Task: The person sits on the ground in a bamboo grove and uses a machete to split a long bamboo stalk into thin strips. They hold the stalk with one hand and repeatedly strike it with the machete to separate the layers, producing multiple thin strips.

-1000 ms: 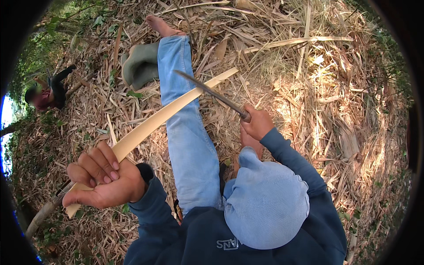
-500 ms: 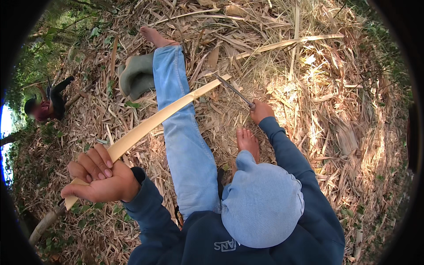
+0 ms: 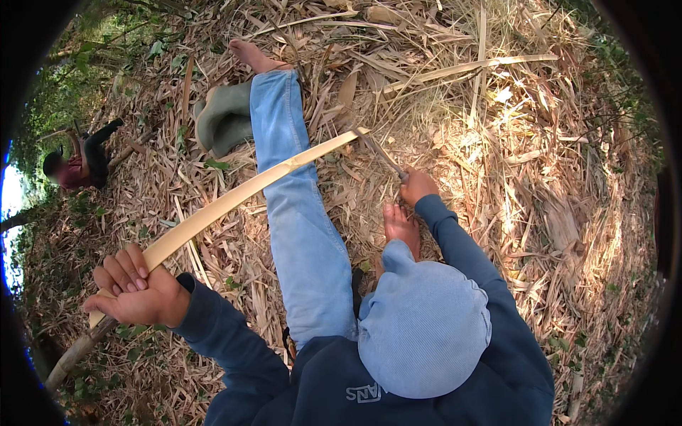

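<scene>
Farthest left, beyond the left-hand grip, another person [image 3: 85, 162] in a dark red top sits or crouches by the greenery. Just below that grip, a grey-brown pole [image 3: 74, 356] slants down and away to the left.

The left hand [image 3: 138, 290] is clamped on a long pale strip [image 3: 231, 202], fingers curled over it and thumb laid along the near end. A short stub pokes out on the thumb side of the grip; the rest runs from the fingers up and to the right, narrowing as it goes. Right of the grip and farther off stand or lie green boots [image 3: 226, 119], beside the outstretched jeans leg [image 3: 302, 227], which ends in a bare foot [image 3: 257, 57]. The strip passes over this leg; whether it rests on it I cannot tell.

At the strip's far tip, well apart from the left grip, comes the end of a narrow blade [image 3: 380, 155], overlapping it in view. The right hand [image 3: 419, 187] is closed round the blade's handle, just below and right of that tip. Right below this grip is the other bare foot [image 3: 402, 226], with the bent knee [image 3: 430, 330] nearer the body. Up and right of it, another pale strip [image 3: 469, 69] lies on the dry litter [image 3: 561, 213].
</scene>
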Demonstrator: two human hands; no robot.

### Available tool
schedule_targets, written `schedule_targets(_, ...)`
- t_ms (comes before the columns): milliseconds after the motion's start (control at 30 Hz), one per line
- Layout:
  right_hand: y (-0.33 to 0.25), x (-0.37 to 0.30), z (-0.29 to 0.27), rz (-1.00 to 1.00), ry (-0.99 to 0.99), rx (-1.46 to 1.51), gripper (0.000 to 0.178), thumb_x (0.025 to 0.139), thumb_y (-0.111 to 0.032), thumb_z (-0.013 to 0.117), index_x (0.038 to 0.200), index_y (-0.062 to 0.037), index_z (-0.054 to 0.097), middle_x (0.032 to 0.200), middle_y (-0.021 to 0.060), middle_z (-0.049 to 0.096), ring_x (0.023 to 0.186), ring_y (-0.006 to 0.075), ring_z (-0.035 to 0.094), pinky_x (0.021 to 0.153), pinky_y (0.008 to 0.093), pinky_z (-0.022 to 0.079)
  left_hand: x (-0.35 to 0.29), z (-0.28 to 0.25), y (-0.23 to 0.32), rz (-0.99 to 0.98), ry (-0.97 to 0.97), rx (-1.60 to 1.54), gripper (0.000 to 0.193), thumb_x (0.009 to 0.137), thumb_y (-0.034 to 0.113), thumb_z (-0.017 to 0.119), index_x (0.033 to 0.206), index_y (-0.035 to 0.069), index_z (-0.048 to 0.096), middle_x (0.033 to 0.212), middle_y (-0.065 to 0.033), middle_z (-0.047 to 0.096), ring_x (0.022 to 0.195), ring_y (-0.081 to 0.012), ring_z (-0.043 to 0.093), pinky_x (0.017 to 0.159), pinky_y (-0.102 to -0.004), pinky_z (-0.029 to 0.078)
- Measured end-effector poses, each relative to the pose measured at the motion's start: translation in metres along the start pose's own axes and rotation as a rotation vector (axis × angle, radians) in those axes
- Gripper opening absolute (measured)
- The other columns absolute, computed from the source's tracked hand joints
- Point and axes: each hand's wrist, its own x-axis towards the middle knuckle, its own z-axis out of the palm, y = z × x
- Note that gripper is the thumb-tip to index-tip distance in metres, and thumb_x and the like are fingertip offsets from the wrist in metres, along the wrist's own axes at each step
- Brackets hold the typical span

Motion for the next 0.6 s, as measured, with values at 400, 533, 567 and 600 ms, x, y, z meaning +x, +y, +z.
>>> schedule_targets(400, -0.038, -0.081, -0.002, -0.223, -0.009, 0.218, 0.022, 0.077, -0.022, 0.067, 0.091, -0.0063, 0.060, 0.075, 0.0215, 0.064, 0.074, 0.0406, 0.064, 0.066, 0.0485, 0.051, -0.009, -0.011, -0.003, -0.003, 0.072, -0.085, 0.073, 0.081, 0.083, 0.034, 0.073, 0.011, 0.039, 0.058, -0.0012, 0.034, 0.048, -0.0121, 0.033, 0.051, -0.0272, 0.029)
schedule_targets(533, -0.021, -0.046, 0.007, -0.109, 0.028, 0.148, 0.025, 0.077, -0.023, 0.067, 0.097, -0.0093, 0.060, 0.076, 0.0190, 0.066, 0.073, 0.0398, 0.065, 0.069, 0.0505, 0.051, -0.009, 0.004, -0.008, -0.075, 0.106, -0.124, 0.077, 0.076, 0.087, 0.035, 0.075, 0.010, 0.038, 0.060, -0.0009, 0.032, 0.052, -0.0121, 0.031, 0.054, -0.0278, 0.027)
schedule_targets(567, -0.032, -0.056, 0.001, -0.114, 0.001, 0.132, 0.025, 0.077, -0.023, 0.066, 0.097, -0.0094, 0.060, 0.077, 0.0190, 0.066, 0.073, 0.0398, 0.065, 0.069, 0.0505, 0.051, -0.009, 0.001, -0.007, -0.072, 0.097, -0.118, 0.077, 0.077, 0.087, 0.035, 0.075, 0.010, 0.037, 0.060, -0.0007, 0.032, 0.052, -0.0118, 0.030, 0.055, -0.0276, 0.027)
schedule_targets(600, -0.037, -0.067, -0.004, -0.106, -0.019, 0.108, 0.025, 0.078, -0.023, 0.066, 0.098, -0.0095, 0.060, 0.077, 0.0191, 0.066, 0.073, 0.0398, 0.065, 0.069, 0.0505, 0.051, -0.010, -0.003, -0.010, -0.081, 0.088, -0.123, 0.077, 0.077, 0.087, 0.034, 0.075, 0.010, 0.037, 0.060, -0.0004, 0.031, 0.053, -0.0116, 0.029, 0.055, -0.0275, 0.026)
